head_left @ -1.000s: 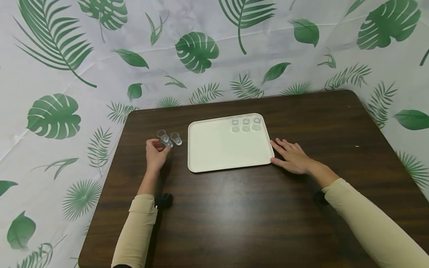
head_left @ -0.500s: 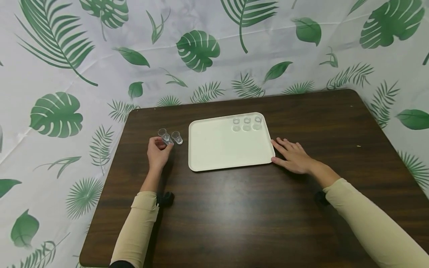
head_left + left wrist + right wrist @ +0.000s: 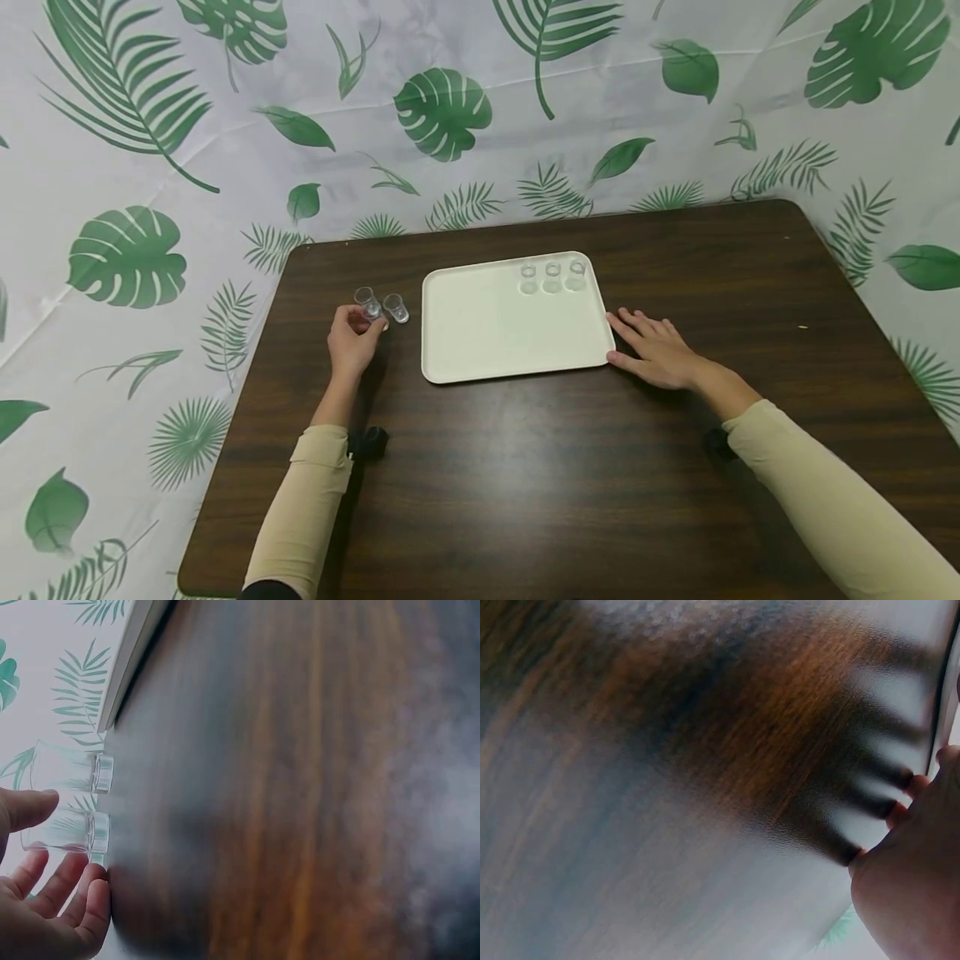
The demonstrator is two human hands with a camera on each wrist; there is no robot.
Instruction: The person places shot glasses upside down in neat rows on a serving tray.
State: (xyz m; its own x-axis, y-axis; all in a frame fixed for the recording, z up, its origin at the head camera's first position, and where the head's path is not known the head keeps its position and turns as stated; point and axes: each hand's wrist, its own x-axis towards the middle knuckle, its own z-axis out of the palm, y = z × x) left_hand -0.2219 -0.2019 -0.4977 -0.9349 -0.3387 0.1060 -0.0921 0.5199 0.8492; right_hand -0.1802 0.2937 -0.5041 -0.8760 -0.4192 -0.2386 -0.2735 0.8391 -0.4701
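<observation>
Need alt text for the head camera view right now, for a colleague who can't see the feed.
A person's left hand pinches one of two small clear cups on a dark wooden table, left of a white tray. Three more clear cups stand in a row in the tray's far right corner. The right hand lies flat on the table against the tray's right edge.
</observation>
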